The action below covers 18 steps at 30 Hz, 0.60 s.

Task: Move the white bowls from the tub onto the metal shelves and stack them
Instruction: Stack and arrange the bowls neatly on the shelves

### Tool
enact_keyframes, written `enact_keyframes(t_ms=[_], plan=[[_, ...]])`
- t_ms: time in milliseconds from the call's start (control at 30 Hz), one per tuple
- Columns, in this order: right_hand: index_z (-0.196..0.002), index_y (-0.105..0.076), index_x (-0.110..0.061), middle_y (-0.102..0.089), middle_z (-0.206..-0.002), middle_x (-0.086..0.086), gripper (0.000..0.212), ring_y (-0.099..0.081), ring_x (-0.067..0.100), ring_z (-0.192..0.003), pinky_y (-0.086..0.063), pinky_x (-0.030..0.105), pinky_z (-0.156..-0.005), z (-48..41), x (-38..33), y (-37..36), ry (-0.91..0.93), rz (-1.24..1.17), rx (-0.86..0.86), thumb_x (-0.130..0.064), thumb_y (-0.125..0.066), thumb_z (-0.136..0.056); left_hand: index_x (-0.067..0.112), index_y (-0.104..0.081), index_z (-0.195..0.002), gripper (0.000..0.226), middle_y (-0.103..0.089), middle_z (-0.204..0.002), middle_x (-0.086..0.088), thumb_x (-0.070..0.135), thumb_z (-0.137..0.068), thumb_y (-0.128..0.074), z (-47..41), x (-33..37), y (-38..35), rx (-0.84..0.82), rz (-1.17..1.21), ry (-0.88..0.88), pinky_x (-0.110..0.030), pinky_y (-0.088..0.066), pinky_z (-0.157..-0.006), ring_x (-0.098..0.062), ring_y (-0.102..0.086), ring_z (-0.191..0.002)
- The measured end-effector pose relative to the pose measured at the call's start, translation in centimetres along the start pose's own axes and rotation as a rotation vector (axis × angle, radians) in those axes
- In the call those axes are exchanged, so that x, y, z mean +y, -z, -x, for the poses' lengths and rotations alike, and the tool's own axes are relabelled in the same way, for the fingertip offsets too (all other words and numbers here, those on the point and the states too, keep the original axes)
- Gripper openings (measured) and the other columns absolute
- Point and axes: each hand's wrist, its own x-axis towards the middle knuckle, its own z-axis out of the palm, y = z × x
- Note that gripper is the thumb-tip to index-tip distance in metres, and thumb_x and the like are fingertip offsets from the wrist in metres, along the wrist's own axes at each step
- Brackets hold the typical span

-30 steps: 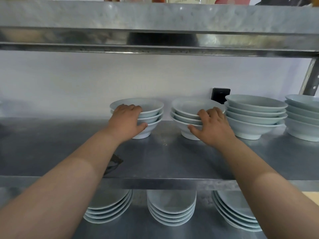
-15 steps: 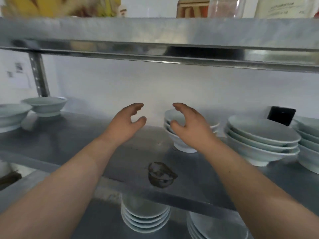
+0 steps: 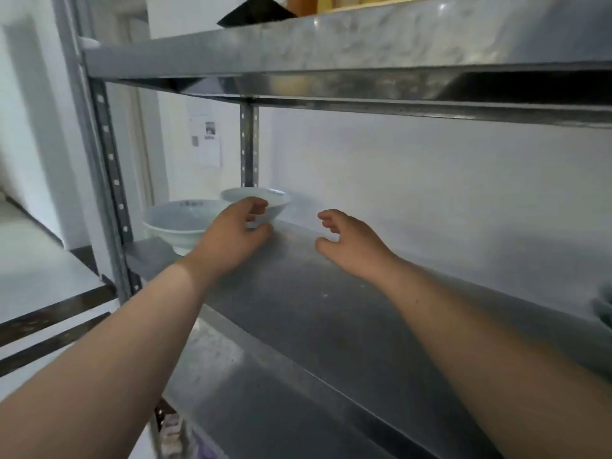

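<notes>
Two white bowls stand apart at the left end of the metal shelf (image 3: 314,309): a wider one (image 3: 178,220) near the front post and a smaller one (image 3: 276,202) behind it by the wall. My left hand (image 3: 231,240) hovers in front of the smaller bowl with fingers and thumb curved, holding nothing; I cannot tell if it touches the bowl. My right hand (image 3: 351,243) hangs over the bare shelf to the right, its fingers loosely curved and empty. The tub is out of view.
The upper shelf (image 3: 364,51) runs close overhead. A perforated front post (image 3: 106,160) and a rear post (image 3: 249,144) stand at the left end. A grey counter (image 3: 39,283) lies left of the rack. A blurred bowl edge (image 3: 604,309) shows at far right.
Both hands let go of the two bowl stacks and swung left along the shelf. The view turned left, so the stacks are gone from sight and the two single bowls are now close.
</notes>
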Motion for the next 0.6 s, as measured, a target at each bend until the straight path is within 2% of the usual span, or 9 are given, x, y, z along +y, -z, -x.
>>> enact_keyframes(t_ms=[133,267,333,433,533,600], plan=[[-0.142,-0.042,-0.023,-0.05,-0.142,-0.001,0.058,-0.05,0.017,-0.126,-0.042,0.03,-0.098,-7.2,-1.9,-4.5,0.025,0.057,-0.037,-0.034,-0.057,-0.088,0.024,-0.05,-0.137,0.049,-0.056,-0.135,0.004,0.038,-0.091,-0.061,-3.0,-5.1,3.0,-0.033,-0.27,0.005,-0.03,-0.037,-0.102,-0.017,-0.053,-0.123],[-0.145,-0.04,-0.017,-0.048,-0.144,0.005,0.062,-0.052,0.025,-0.125,-0.043,0.032,-0.097,-13.8,-2.8,-8.6,0.056,0.192,-0.054,-0.028,-0.061,-0.088,0.027,-0.048,-0.138,0.057,-0.058,-0.134,0.004,0.052,-0.088,-0.059,-4.4,-8.9,4.6,-0.251,-0.565,0.045,-0.033,-0.043,-0.099,-0.021,-0.057,-0.118],[-0.145,-0.04,-0.018,-0.043,-0.148,0.005,0.065,-0.05,0.026,-0.127,-0.044,0.033,-0.099,-16.8,-2.6,-10.4,0.064,0.262,-0.088,-0.024,-0.062,-0.084,0.028,-0.055,-0.131,0.045,-0.062,-0.127,0.003,0.05,-0.092,-0.055,-4.7,-10.1,4.9,-0.305,-0.702,-0.018,-0.031,-0.045,-0.09,-0.022,-0.06,-0.112],[-0.142,-0.042,-0.024,-0.041,-0.147,0.008,0.064,-0.052,0.031,-0.123,-0.048,0.041,-0.099,-20.0,-1.7,-12.6,0.073,0.386,-0.143,-0.024,-0.062,-0.081,0.028,-0.061,-0.122,0.029,-0.065,-0.119,0.001,0.037,-0.096,-0.051,-5.3,-10.7,5.0,-0.358,-0.81,-0.072,-0.028,-0.039,-0.079,-0.022,-0.06,-0.108],[-0.138,-0.047,-0.022,-0.05,-0.138,0.009,0.053,-0.054,0.032,-0.116,-0.048,0.04,-0.095,-21.5,-0.5,-14.0,0.083,0.519,-0.14,-0.024,-0.062,-0.087,0.025,-0.06,-0.124,0.03,-0.064,-0.12,0.0,0.028,-0.096,-0.051,-5.8,-10.8,5.1,-0.389,-0.834,-0.1,-0.027,-0.037,-0.08,-0.022,-0.059,-0.11],[-0.133,-0.052,-0.023,-0.052,-0.132,0.009,0.044,-0.054,0.031,-0.112,-0.047,0.035,-0.088,-21.8,-0.1,-14.0,0.07,0.502,-0.101,-0.025,-0.057,-0.089,0.025,-0.059,-0.125,0.031,-0.063,-0.121,0.001,0.025,-0.095,-0.051,-5.9,-11.1,5.3,-0.409,-0.842,-0.128,-0.028,-0.04,-0.083,-0.022,-0.058,-0.111]])
